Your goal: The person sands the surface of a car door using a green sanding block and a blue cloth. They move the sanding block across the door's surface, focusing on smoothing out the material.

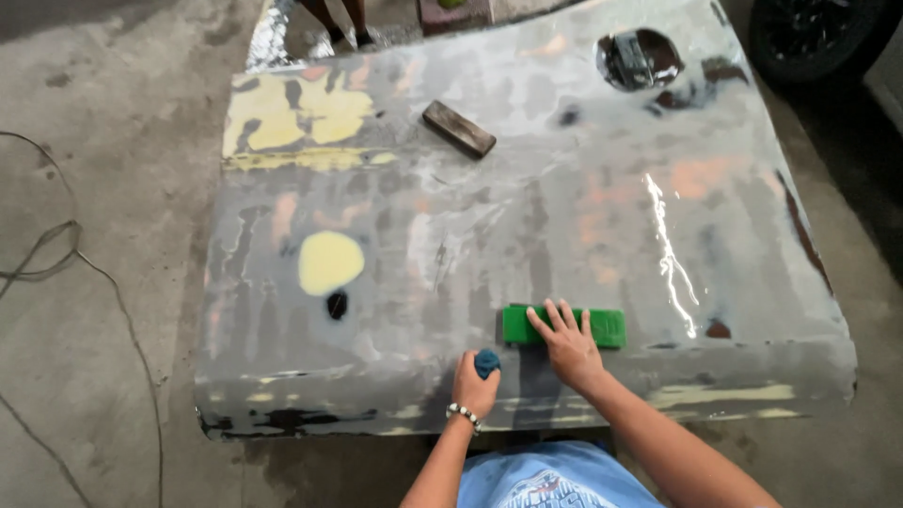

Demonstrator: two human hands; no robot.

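Observation:
A large grey, wet car body panel (pixel 527 216) lies flat in front of me, patched with yellow filler. My right hand (pixel 567 345) presses flat on a green rectangular sanding block (pixel 607 325) near the panel's front edge. My left hand (pixel 473 384), with a beaded bracelet on the wrist, is closed around a small dark blue sponge (pixel 486 362) just left of the block, resting on the panel.
A brown wooden block (pixel 458 128) lies on the panel's far side. A round hole with a dark part (pixel 640 58) sits at the far right. A cable (pixel 56 254) trails on the concrete floor at left. A tyre (pixel 818 33) and another person's legs (pixel 339 21) are beyond the panel.

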